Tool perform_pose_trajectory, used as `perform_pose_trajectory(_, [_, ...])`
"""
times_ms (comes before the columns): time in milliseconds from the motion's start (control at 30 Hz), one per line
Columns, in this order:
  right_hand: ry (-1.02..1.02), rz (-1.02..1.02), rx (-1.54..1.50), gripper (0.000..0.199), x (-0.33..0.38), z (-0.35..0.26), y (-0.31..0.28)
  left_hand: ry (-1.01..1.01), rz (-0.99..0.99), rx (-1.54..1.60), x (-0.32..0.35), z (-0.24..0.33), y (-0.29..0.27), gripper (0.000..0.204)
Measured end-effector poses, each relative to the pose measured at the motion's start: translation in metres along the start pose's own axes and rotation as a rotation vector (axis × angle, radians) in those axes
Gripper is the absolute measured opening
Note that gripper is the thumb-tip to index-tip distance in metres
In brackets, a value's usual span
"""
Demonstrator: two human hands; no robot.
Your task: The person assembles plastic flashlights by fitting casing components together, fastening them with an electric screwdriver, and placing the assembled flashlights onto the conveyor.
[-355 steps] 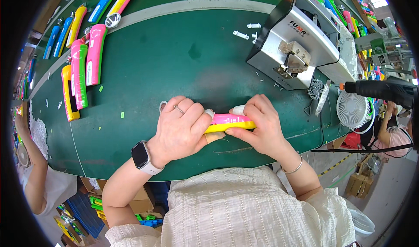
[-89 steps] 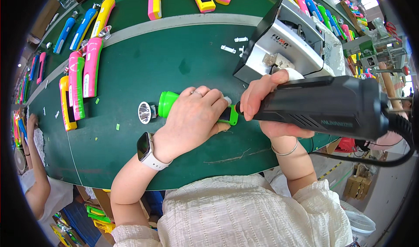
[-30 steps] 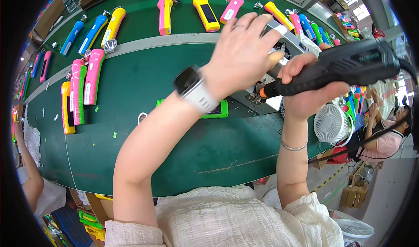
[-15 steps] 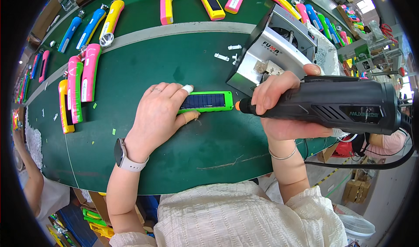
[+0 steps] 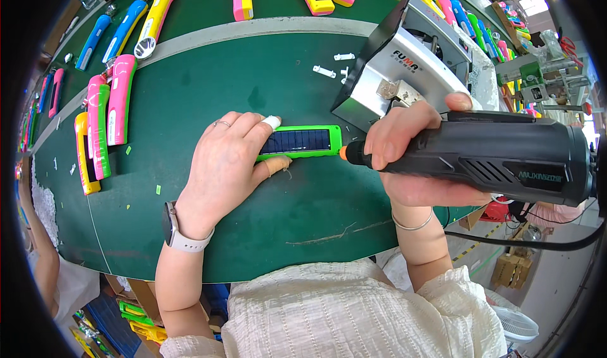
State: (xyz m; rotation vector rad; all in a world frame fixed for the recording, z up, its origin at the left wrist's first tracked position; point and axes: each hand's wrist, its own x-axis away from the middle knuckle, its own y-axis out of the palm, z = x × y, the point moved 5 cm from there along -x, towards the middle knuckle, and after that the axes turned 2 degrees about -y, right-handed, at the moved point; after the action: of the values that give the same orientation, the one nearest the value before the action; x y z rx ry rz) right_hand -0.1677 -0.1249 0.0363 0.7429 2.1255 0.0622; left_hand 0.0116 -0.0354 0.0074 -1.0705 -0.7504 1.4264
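Observation:
Under my left hand [image 5: 229, 156] lies a green flashlight body [image 5: 297, 141] with a dark solar panel on its upper face. My left thumb and fingers close around its left part, which the hand hides. A black electric screwdriver [image 5: 499, 157] is gripped in my right hand [image 5: 408, 149]. Its orange tip points left and meets, or nearly meets, the right end of the green body; whether it touches a screw I cannot make out. Both the body and the tool are level, just above or on the green table [image 5: 265, 212].
A silver and black machine [image 5: 398, 61] stands behind my right hand. Small white plastic parts [image 5: 324, 72] lie left of it. Pink, green and yellow flashlights [image 5: 121, 99] rest at the left; more lie along the back. A black cable [image 5: 525, 243] trails at the right.
The view has shifted slightly, so the surroundings sit a little differently. My left hand still holds the green body, and the screwdriver stays at its right end.

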Motion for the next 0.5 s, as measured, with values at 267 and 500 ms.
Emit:
perform_pose_trajectory(267, [-0.061, 0.174, 0.055, 0.097, -0.007, -0.016, 0.014, 0.107, 0.148, -0.001, -0.007, 0.036, -0.003, 0.048])
perform_pose_trajectory(500, [-0.21, 0.16, 0.216, 0.089, -0.015, -0.053, 0.017, 0.292, 0.107, 0.147, -0.034, 0.05, 0.013, 0.022])
